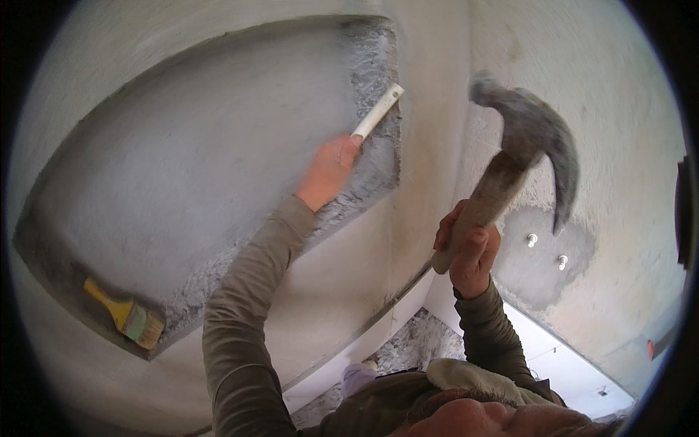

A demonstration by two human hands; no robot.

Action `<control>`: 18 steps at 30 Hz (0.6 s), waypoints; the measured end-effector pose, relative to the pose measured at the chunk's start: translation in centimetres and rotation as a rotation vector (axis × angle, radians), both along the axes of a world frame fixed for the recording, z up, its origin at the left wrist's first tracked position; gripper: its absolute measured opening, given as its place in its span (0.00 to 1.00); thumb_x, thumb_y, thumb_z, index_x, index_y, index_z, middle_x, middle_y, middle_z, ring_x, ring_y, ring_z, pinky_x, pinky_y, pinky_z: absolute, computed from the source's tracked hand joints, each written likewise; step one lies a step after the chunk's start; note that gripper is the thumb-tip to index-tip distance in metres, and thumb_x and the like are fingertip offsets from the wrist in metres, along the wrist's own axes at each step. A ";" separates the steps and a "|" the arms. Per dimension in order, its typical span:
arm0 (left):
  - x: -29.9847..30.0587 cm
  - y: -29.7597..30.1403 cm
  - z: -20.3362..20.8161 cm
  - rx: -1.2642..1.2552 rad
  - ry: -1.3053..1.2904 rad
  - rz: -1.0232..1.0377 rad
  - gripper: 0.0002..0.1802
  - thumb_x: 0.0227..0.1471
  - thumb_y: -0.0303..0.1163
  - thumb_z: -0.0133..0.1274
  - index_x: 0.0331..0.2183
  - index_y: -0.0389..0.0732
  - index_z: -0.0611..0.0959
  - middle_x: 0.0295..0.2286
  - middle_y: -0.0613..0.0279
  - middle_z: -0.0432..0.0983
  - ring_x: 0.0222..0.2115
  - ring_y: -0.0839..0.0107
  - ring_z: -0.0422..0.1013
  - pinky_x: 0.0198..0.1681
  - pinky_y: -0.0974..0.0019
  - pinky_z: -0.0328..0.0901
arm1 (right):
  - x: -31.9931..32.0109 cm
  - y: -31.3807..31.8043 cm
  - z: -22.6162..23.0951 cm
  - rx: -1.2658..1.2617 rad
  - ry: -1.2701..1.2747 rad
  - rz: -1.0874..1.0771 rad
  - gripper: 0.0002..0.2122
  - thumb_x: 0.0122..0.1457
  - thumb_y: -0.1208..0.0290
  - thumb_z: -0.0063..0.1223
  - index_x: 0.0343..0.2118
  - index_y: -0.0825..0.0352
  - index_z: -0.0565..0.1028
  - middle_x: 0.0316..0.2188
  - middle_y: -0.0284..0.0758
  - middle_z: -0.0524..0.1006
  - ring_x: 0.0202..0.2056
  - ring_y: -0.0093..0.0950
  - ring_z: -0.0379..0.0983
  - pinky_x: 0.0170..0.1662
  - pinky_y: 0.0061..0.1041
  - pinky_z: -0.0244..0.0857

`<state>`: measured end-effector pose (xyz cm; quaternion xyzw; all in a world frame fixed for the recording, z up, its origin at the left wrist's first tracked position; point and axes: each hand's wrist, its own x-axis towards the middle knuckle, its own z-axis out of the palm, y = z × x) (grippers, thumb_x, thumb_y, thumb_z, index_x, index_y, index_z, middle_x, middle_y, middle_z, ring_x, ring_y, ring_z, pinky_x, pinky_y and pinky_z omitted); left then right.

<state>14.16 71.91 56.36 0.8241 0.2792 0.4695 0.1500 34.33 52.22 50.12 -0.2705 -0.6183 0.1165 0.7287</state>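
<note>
Against the wall recess (189, 160), chisel and hammer
Left hand (328, 171) fingers wrap the chisel (377, 111) at its rough edge; right hand (470, 251) fingers clench the hammer (520, 156) beside it

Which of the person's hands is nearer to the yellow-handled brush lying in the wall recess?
Left. The left hand holds a white rod inside the recess, up-right of the brush. The right hand grips a hammer farther right, outside it.

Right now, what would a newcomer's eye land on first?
The blurred grey claw hammer, raised at upper right in the right hand. Next, the white rod-shaped chisel that the left hand presses against the rough edge of the grey plastered wall niche; a yellow-handled paintbrush lies at its lower left.
</note>
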 end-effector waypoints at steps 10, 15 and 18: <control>0.0 -0.3 -0.9 0.127 0.032 0.138 0.29 0.66 0.52 0.35 0.30 0.35 0.73 0.20 0.45 0.67 0.22 0.50 0.62 0.29 0.52 0.60 | 0.0 7.8 -0.9 -0.349 -0.104 -0.137 0.23 0.68 0.51 0.36 0.30 0.69 0.68 0.16 0.32 0.66 0.16 0.23 0.62 0.20 0.26 0.57; 0.2 -0.6 -0.2 0.090 0.054 0.147 0.30 0.66 0.54 0.35 0.31 0.34 0.72 0.21 0.43 0.68 0.23 0.46 0.65 0.28 0.50 0.60 | -0.9 4.6 -1.7 -0.021 0.010 -0.107 0.27 0.67 0.45 0.32 0.28 0.69 0.68 0.17 0.33 0.67 0.18 0.22 0.65 0.21 0.24 0.59; 0.8 -1.6 -1.1 0.050 0.090 0.166 0.30 0.66 0.54 0.34 0.31 0.34 0.72 0.21 0.41 0.68 0.23 0.42 0.66 0.28 0.50 0.60 | -1.6 3.3 -0.9 0.048 0.069 -0.061 0.32 0.64 0.38 0.33 0.30 0.71 0.68 0.19 0.33 0.69 0.20 0.22 0.66 0.23 0.22 0.60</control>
